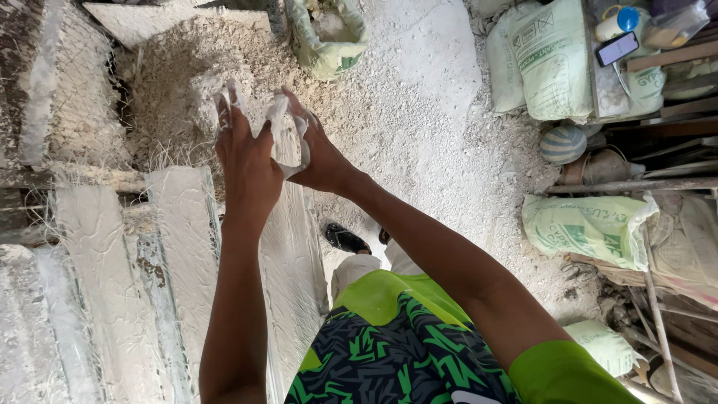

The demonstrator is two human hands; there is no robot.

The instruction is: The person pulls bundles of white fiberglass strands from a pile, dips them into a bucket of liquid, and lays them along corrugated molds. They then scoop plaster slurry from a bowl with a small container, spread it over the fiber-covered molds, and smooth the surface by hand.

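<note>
Both my arms reach out in front of me over long white plaster-coated strips (pixel 179 247). My left hand (pixel 245 157) and my right hand (pixel 318 153) are smeared with white plaster and close together. Between them they hold a lump of wet white plaster (pixel 283 135), pressed between palms and fingers. Beyond the hands lies a heap of dry whitish powder and fibres (pixel 187 82) on the ground.
An open sack of powder (pixel 329 37) stands at the top middle. Stacked green-printed sacks (pixel 546 60) and another sack (pixel 587 228) lie at right, with a phone (pixel 618 49), a striped ball (pixel 563 144) and wooden poles. Wire mesh (pixel 67 90) lies at left.
</note>
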